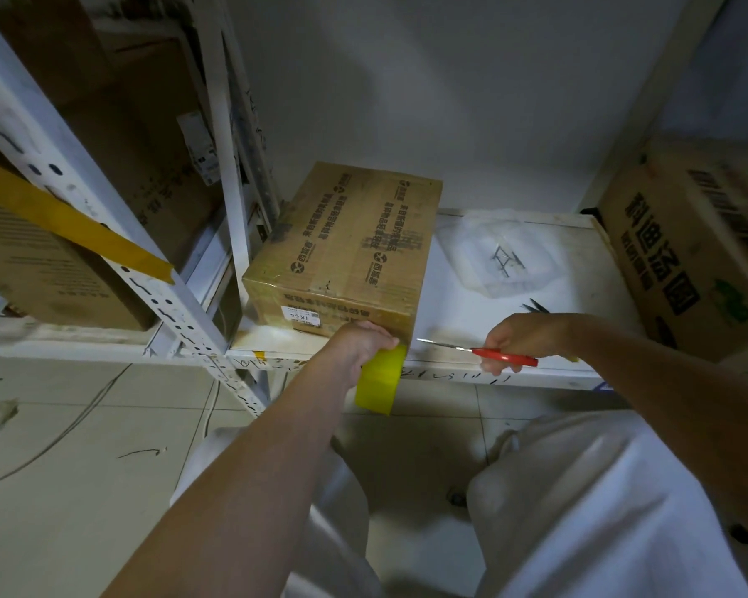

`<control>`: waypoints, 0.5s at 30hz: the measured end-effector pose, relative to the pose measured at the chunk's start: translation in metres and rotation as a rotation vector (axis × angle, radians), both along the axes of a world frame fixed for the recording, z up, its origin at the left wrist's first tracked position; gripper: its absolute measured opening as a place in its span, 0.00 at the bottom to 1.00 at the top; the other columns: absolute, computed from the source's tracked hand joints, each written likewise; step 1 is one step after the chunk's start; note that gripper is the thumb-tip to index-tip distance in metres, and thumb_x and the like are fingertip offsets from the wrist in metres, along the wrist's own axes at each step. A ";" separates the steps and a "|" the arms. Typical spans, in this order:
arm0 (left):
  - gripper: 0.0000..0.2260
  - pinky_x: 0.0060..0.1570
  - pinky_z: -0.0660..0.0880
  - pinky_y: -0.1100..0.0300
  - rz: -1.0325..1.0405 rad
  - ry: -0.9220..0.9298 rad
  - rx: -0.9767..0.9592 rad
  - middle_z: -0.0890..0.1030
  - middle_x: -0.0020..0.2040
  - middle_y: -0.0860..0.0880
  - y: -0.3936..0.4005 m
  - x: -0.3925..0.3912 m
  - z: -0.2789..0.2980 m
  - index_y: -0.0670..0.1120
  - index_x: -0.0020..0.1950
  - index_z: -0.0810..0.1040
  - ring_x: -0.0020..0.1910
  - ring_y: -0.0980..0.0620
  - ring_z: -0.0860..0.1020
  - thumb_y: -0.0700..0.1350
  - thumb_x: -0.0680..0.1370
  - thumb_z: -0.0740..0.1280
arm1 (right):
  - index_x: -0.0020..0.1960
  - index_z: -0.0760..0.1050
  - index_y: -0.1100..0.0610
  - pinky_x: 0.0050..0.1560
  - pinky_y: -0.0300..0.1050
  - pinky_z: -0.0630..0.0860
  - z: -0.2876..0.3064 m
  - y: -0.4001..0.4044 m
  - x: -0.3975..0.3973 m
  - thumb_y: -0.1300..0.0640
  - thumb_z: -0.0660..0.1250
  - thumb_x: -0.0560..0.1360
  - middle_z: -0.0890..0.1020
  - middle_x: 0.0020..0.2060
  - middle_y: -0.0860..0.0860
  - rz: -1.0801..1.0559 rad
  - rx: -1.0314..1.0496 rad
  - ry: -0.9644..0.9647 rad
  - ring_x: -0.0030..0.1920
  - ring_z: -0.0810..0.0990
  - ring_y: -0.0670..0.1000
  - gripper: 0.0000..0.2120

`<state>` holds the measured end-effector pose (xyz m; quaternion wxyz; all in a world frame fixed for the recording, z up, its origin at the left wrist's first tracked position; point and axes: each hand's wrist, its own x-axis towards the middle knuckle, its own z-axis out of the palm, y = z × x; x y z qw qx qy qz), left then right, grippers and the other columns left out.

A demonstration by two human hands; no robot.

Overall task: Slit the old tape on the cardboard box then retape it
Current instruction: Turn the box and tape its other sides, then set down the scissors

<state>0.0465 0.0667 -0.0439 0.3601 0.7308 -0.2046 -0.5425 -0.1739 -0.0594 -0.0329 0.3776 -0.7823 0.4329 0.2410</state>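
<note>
left hand (360, 345) grips yellow tape (381, 379); right hand (520, 338) grips scissors (484, 351) beside box (346, 248).

My left hand (361, 345) grips a roll of yellow tape (381, 377) against the front lower corner of the cardboard box (350, 248), which sits on the white shelf (450, 321) with its small white label (301, 316) facing me. My right hand (525, 338) holds red-handled scissors (480, 350), their blades pointing left toward the box corner without touching it. A clear plastic bag (502, 252) lies behind on the shelf, a larger printed carton (687, 252) at the right.
</note>
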 end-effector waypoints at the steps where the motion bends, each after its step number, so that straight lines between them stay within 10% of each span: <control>1: 0.07 0.65 0.70 0.45 -0.001 -0.002 -0.002 0.79 0.44 0.45 0.000 0.000 0.000 0.45 0.39 0.76 0.57 0.43 0.76 0.36 0.73 0.71 | 0.44 0.79 0.51 0.36 0.36 0.68 0.004 0.004 -0.001 0.42 0.67 0.74 0.79 0.37 0.46 -0.034 0.074 -0.002 0.34 0.73 0.43 0.12; 15: 0.06 0.35 0.74 0.58 -0.041 0.081 -0.023 0.79 0.40 0.45 0.001 0.011 -0.001 0.44 0.41 0.76 0.37 0.48 0.77 0.35 0.74 0.70 | 0.51 0.74 0.52 0.35 0.38 0.64 0.003 0.019 0.014 0.43 0.64 0.77 0.79 0.49 0.49 -0.006 0.222 -0.094 0.40 0.71 0.45 0.12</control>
